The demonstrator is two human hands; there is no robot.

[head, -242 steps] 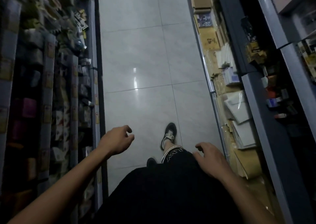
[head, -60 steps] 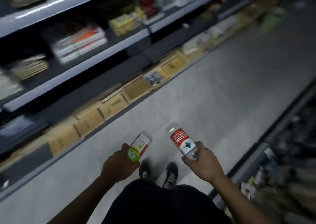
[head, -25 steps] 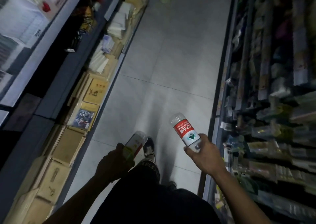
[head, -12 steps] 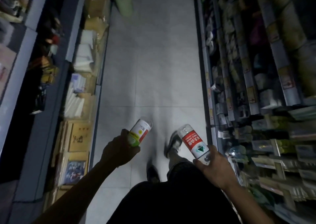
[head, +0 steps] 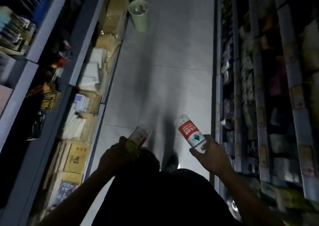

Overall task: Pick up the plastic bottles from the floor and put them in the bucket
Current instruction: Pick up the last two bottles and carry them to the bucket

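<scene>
My right hand (head: 213,154) grips a clear plastic bottle with a red label (head: 189,130) by its base, the cap end pointing away up the aisle. My left hand (head: 114,157) holds a second plastic bottle with a yellow-green and orange label (head: 139,137), also pointing forward. A pale green bucket (head: 140,21) stands on the floor far ahead, beside the left shelf, with something inside it that I cannot make out.
I stand in a narrow, dim shop aisle with a grey tiled floor (head: 165,80). Stacked cardboard boxes and paper packs (head: 86,108) line the left shelf's foot. A packed shelf unit (head: 259,87) runs along the right. My shoe (head: 171,162) shows below.
Both hands picked up bottles earlier and still hold them. Over the last second the view has swung to face straight up the aisle, and the bucket now appears closer.
</scene>
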